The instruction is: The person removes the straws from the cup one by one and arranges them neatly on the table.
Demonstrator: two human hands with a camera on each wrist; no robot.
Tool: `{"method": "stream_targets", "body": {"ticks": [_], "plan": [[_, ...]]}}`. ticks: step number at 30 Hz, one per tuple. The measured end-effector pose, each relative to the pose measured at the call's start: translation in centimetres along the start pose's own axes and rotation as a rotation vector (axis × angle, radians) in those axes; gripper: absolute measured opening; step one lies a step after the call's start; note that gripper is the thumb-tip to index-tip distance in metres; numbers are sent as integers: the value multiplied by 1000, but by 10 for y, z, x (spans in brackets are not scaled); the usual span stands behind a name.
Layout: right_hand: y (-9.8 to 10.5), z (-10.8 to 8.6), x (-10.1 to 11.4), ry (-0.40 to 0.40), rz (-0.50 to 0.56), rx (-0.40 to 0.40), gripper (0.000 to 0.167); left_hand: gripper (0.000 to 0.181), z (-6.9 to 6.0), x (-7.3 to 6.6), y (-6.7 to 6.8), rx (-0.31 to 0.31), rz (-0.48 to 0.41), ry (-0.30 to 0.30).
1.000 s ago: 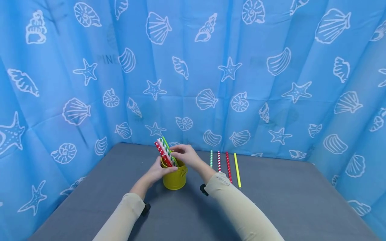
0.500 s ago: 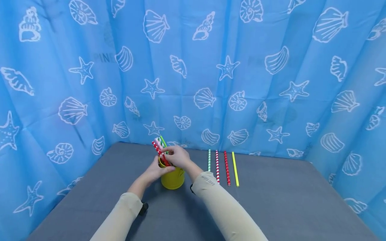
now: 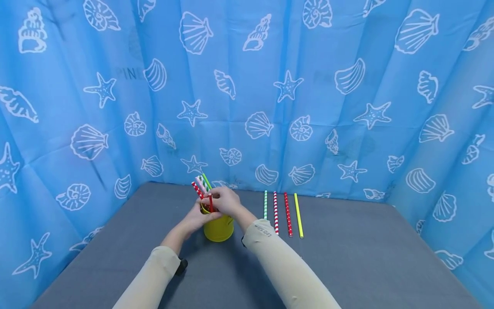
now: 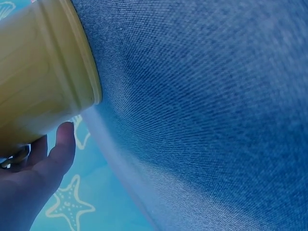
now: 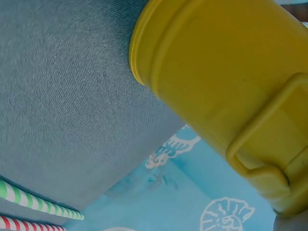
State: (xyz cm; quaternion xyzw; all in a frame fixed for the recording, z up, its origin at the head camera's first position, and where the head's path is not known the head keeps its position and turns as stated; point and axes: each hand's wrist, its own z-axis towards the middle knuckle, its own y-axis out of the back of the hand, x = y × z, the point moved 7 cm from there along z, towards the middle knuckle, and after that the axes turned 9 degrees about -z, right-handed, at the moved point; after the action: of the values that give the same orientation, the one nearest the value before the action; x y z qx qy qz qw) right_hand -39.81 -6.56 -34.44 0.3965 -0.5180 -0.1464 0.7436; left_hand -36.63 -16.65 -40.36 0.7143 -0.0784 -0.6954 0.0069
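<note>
The left hand [image 3: 197, 218] curls around the side of a round, glossy yellow pail [image 3: 218, 232] on a grey cloth-covered table [image 3: 347, 262], while the right hand [image 3: 228, 201] pinches a slim red straw [image 3: 211, 204] at its mouth (slim multicoloured straws [image 3: 197, 190] lean out leftward); four patterned and plain straws [image 3: 288, 214] lie rightward

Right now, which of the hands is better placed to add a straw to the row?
Probably the right hand: it pinches a red straw over the bucket, and the row lies on that side. The left hand holds the bucket, farther from the row.
</note>
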Motion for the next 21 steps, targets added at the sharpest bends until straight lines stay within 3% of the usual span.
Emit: {"method": "stream_targets", "body": {"ticks": [5,9,14,21], "plan": [[9,-2,-6,10,286,-2,21,94,0,0,0,-15,-5,20],[16,-2,-12,-11,430,7,28,90,1,0,0,-30,-12,33],[32,-8,-15,0,489,-10,30,88,-1,-2,1,-37,-21,39],[72,-21,-19,54,576,-145,23,89,-1,-1,1,-58,-12,76]]}}
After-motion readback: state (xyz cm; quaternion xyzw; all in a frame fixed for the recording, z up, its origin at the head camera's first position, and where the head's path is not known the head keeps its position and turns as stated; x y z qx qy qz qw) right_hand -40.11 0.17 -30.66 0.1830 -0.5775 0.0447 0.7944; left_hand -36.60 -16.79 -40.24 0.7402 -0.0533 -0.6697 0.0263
